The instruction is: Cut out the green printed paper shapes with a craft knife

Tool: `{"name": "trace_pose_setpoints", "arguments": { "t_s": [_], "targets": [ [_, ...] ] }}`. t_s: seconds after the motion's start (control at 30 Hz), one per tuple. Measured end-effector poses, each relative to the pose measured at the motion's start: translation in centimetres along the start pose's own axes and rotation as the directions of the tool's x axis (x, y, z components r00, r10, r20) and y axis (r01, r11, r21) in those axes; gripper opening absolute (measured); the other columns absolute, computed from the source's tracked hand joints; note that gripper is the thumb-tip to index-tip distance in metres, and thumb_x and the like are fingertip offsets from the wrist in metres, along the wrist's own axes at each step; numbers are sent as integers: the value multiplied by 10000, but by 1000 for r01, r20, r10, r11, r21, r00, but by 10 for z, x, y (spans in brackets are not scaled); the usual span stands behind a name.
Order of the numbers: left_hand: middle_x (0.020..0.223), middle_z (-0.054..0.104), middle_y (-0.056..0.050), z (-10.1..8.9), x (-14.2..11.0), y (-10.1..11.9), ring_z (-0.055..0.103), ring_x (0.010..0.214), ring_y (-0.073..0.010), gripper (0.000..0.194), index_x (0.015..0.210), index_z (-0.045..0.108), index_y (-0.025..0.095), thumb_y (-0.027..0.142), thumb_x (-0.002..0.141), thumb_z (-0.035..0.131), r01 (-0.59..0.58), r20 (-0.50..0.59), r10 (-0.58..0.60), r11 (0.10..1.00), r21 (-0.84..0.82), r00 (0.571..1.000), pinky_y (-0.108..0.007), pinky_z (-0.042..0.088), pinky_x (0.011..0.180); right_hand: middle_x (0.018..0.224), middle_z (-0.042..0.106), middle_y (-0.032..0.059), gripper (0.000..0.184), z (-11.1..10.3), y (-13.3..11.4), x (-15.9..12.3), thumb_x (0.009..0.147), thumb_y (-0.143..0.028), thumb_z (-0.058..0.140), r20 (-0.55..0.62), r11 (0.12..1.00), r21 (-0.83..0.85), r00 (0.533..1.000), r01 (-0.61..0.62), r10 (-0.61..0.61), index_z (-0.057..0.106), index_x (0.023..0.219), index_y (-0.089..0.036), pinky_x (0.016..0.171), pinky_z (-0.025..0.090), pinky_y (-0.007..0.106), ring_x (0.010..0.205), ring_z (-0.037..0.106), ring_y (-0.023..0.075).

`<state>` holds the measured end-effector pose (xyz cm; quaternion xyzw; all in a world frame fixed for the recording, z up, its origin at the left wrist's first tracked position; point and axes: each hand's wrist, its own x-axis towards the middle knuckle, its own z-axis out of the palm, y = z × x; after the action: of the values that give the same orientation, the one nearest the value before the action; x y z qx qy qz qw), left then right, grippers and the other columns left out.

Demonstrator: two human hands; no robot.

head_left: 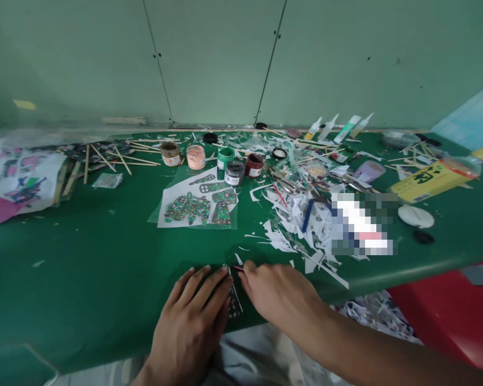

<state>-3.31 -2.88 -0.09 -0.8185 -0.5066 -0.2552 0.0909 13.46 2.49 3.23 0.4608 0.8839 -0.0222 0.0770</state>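
My left hand (199, 311) lies flat near the table's front edge, fingers stretched out. It rests on a dark patterned paper piece (234, 306) with a white margin, most of which is hidden under the fingers. My right hand (279, 289) is closed round a thin dark red tool (236, 267), perhaps a craft knife. Its tip points left, close to the paper's top edge and the left fingertips. Just beyond my hands, a white sheet with painted green and brown camouflage shapes (197, 206) lies on a clear plastic sleeve (234, 221).
Open paint jars (234, 174) stand behind the sheet. Paper scraps (282, 233) heap up on the right, with glue tubes (348, 128) behind and a yellow canister (430, 179) lying farther right. Wooden sticks (123, 160) and a printed bag (20, 179) are at left.
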Motion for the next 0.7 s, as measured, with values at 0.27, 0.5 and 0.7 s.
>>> {"name": "trace_pose_setpoints", "arguments": {
  "t_s": [0.27, 0.5, 0.7],
  "targets": [
    [1118, 710, 6, -1, 0, -1, 631, 1019, -208, 242, 1087, 650, 228, 233, 935, 462, -10, -47, 10, 1000, 7, 999, -392, 447, 935, 632, 678, 96, 342, -19, 15, -7, 943, -296, 386, 10, 991, 81, 995, -102, 102, 670, 800, -169, 439, 155, 304, 519, 620, 196],
    [1010, 693, -35, 0, -3, -1, 619, 920, -216, 215, 998, 680, 247, 253, 905, 487, 30, -78, -26, 999, 43, 997, -390, 476, 834, 695, 710, 78, 308, -1, -7, 7, 956, -412, 412, -95, 945, 149, 947, -291, 307, 632, 985, -198, 466, 292, 273, 614, 674, 215],
    [1011, 689, -32, -1, -3, -2, 610, 919, -212, 204, 1013, 670, 257, 246, 903, 499, 41, -86, -38, 999, 31, 996, -383, 453, 834, 787, 728, 63, 259, -3, 5, 8, 978, -294, 376, -85, 900, 186, 905, -395, 416, 613, 1041, -211, 514, 365, 263, 702, 693, 196]
  ]
}}
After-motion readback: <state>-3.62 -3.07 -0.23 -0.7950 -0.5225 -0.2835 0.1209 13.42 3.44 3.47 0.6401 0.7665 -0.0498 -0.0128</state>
